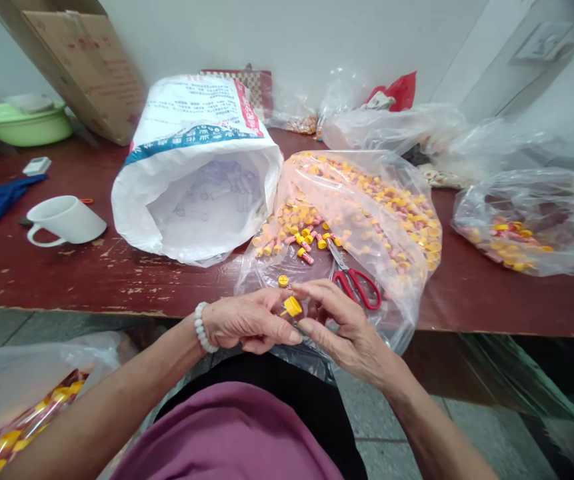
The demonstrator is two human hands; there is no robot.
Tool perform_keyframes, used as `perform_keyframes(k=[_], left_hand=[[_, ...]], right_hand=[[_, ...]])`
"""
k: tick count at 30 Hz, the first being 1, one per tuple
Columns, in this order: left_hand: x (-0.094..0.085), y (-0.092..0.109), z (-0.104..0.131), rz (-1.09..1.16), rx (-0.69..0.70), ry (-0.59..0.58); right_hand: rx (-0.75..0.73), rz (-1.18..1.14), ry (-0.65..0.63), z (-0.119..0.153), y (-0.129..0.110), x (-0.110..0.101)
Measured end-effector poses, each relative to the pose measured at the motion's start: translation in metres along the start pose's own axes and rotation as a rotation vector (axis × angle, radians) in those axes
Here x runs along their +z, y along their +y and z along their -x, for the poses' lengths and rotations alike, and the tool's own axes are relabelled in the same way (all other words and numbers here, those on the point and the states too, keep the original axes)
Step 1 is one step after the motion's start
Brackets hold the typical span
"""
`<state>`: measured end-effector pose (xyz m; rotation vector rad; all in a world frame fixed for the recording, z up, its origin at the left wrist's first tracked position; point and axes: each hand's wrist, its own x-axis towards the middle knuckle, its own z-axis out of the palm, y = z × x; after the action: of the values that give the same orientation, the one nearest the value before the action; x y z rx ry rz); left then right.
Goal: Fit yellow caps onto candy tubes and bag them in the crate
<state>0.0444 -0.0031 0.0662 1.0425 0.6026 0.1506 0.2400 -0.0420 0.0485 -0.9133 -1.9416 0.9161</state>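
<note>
A small yellow cap (pixel 293 306) sits between my two hands, above the table's front edge. My left hand (pixel 249 321), with a pale bead bracelet at its wrist, has thumb and fingers closed around the cap. Close on the other side is my right hand (pixel 344 328), its fingers curled and its thumb tip near my left thumb. Whatever its fingers hold is too small or clear to make out. Just beyond lie a loose yellow cap (pixel 283 281), red-handled scissors (pixel 351 273) and a clear plastic bag (pixel 407 220) with many yellow-capped, red-patterned small pieces.
A large white sack (pixel 141 193) lies open toward me with clear tubes (pixel 239 180) inside. Left of it stand a white mug (pixel 69 220), a green basin (pixel 21 127) and a cardboard box (pixel 87 67). Another clear bag (pixel 557 193) of capped pieces sits at right; one (pixel 91 347) is low left.
</note>
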Motion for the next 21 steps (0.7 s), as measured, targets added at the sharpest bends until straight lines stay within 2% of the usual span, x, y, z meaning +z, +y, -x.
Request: perform_keyframes(k=[3,6,9,13,16,21], left_hand=[[0.002,0.0,-0.001,0.033,-0.024,-0.03],[0.005,-0.001,0.0,0.086,-0.021,-0.037],[0.007,-0.004,0.003,0.201,0.052,0.031],[0.008,-0.009,0.011,0.262,0.148,0.071],[0.011,-0.011,0.017,0.189,0.201,0.181],[0.021,-0.009,0.021,-0.057,0.356,0.479]], right_hand=[[-0.004,-0.025,-0.02,-0.002,-0.001,0.001],[0.074,-0.081,-0.02,-0.002,-0.001,0.001],[0.168,-0.193,-0.017,-0.002,0.001,0.001],[0.275,-0.339,0.087,-0.001,0.005,0.003],[0.346,-0.457,0.17,0.001,0.011,0.01],[0.433,-0.738,0.24,0.008,0.019,0.033]])
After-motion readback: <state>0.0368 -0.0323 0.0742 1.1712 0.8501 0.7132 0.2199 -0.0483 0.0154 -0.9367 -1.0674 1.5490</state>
